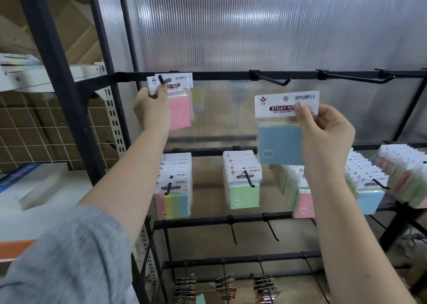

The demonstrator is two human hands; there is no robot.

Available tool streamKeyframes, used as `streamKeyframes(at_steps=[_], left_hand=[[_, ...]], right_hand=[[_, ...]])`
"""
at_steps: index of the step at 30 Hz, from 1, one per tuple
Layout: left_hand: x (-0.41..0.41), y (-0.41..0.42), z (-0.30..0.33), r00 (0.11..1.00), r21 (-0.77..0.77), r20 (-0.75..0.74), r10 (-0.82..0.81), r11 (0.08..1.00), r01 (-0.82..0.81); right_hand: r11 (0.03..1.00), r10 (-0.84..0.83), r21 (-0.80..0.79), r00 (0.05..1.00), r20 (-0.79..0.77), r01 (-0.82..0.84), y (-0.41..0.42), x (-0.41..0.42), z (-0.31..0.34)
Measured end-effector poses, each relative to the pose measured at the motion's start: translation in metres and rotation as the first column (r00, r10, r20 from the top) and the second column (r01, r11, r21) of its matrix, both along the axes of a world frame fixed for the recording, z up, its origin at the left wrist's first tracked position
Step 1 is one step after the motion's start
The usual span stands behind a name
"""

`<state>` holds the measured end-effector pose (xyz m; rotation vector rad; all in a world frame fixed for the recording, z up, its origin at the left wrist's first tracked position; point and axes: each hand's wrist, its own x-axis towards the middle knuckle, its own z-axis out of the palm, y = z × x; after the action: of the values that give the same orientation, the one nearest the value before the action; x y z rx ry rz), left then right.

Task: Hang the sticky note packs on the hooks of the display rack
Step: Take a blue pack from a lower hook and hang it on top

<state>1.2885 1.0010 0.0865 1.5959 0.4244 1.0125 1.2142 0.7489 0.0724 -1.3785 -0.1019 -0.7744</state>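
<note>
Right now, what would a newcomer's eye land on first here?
Both hands raised at the rack: the right hand pinches a blue sticky note pack below an empty hook, and the left hand holds a pink pack on the top-left hook. Below runs a row of full hooks.

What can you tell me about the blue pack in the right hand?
The blue pack is a clear sleeve of blue sticky notes under a white header card printed STICKY NOTE, with a round hang hole near its top. The right hand pinches the header, thumb on its front. It hangs upright in the air, below and just left of an empty hook, not yet on it.
</note>
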Motion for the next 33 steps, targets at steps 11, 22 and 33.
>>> streamKeyframes(at_steps=[11,22,33], left_hand=[[0.035,0.002,0.006,0.993,-0.046,-0.078,0.092,0.994,-0.096],[0.06,0.008,0.007,0.989,-0.045,-0.069,0.13,0.99,-0.133],[0.011,-0.015,-0.027,0.99,-0.084,-0.14,-0.032,0.996,0.021]], right_hand=[[1.0,-0.018,0.009,1.0,0.013,0.018,-0.002,0.028,0.027],[0.999,-0.047,0.014,0.999,0.0,0.047,-0.004,0.04,0.031],[0.999,-0.029,-0.029,0.998,-0.064,0.027,0.002,0.078,0.021]])
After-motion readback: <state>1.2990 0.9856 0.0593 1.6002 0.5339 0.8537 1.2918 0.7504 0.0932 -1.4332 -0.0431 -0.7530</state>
